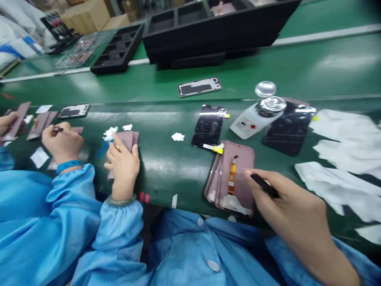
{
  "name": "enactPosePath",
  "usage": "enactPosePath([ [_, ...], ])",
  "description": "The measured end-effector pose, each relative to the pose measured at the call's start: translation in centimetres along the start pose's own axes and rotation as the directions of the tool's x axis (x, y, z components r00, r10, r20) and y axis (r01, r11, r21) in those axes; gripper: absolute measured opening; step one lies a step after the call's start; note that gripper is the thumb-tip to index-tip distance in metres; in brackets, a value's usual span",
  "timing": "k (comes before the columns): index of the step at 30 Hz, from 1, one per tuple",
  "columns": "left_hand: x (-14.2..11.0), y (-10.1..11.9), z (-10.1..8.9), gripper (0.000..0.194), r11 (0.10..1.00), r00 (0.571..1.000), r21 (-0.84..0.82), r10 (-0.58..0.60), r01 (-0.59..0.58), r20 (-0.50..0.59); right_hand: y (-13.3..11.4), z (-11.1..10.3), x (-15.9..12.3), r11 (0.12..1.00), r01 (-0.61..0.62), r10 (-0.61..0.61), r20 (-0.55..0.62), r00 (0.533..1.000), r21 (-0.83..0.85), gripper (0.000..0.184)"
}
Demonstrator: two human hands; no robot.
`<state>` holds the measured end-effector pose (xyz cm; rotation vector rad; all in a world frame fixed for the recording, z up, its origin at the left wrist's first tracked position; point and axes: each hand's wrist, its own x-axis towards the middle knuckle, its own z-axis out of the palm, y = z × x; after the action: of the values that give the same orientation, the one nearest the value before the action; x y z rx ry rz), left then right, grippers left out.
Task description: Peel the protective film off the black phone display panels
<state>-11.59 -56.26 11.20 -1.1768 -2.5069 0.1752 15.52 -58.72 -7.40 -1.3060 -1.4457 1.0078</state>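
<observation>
On the right, my right hand (294,210) is closed around a slim black tool (264,186) whose exact kind I cannot make out. The fingertips are at the right edge of a fanned stack of pinkish phone panels (245,159). An orange flex cable (231,176) lies on the top panel, with whitish tape near its lower end. Further left, my left hand (123,169) spans another small stack of pinkish phone panels (127,139), thumb on the right side and fingers on the left. White crumpled scraps (110,133) lie just beyond these fingers.
Behind the right stack are a dark phone screen (210,126), a pump bottle (253,119) with its lid up, and another dark screen (287,131). White cloths (342,163) lie far right. Black trays (208,35) stand behind. At left, a co-worker's hand (64,143) holds a dark tool.
</observation>
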Motion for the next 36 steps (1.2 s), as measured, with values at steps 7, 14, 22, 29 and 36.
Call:
enactPosePath([
  [7,-2.4,3.7,1.8,0.091,0.952,0.951,0.007,0.305,-0.305,-0.044,1.7,0.4,1.6,0.837,-0.515,0.546,0.229,0.806,-0.183,0.046],
  [14,-10.6,9.4,3.6,0.077,0.606,0.59,-0.553,0.772,-0.572,0.236,2.4,-0.6,2.1,0.795,-0.602,0.577,0.213,0.788,0.074,0.045],
  [22,-13.3,11.4,3.1,0.082,0.595,0.654,-0.787,0.663,-0.164,0.365,1.5,-0.3,1.7,0.804,-0.557,0.566,0.02,0.824,0.208,0.046],
  [29,-14.1,11.3,2.5,0.081,0.512,0.733,-0.857,0.558,0.067,0.39,0.9,-0.4,1.6,0.675,-0.598,0.618,0.112,0.778,0.431,0.043],
  [36,-14.9,10.3,1.0,0.112,0.236,0.794,-0.946,0.519,0.223,0.317,-3.3,-1.2,0.1,0.899,-0.089,0.122,-0.051,0.991,0.429,0.007],
])
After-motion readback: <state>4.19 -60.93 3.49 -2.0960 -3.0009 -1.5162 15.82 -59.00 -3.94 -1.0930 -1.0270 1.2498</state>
